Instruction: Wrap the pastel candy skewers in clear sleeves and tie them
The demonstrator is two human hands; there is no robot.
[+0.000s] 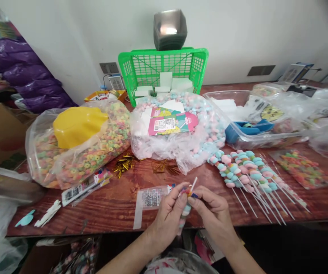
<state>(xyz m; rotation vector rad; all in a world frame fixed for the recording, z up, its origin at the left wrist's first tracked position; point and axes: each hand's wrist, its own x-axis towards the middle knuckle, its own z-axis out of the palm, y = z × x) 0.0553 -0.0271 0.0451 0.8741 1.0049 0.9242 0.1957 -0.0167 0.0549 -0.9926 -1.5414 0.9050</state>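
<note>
My left hand (168,213) is closed on a wrapped candy skewer (185,213) near the table's front edge. The skewer's pink and blue sweets hang downward, and its white stick points up between my hands. My right hand (213,209) pinches the gathered wrapper at the stick, fingers pressed together. Beside my left hand lies a flat printed clear bag (151,198). Gold twist ties (124,165) and darker ties (165,167) lie behind it. To the right is a pile of candy skewers (247,171) with white sticks facing front.
Behind stand a bag of ring candies (95,152) with a yellow scoop (78,125), a marshmallow bag (209,118) with cards on it, a green basket (164,61), and a clear tub (266,139). A gummy packet (306,167) lies right.
</note>
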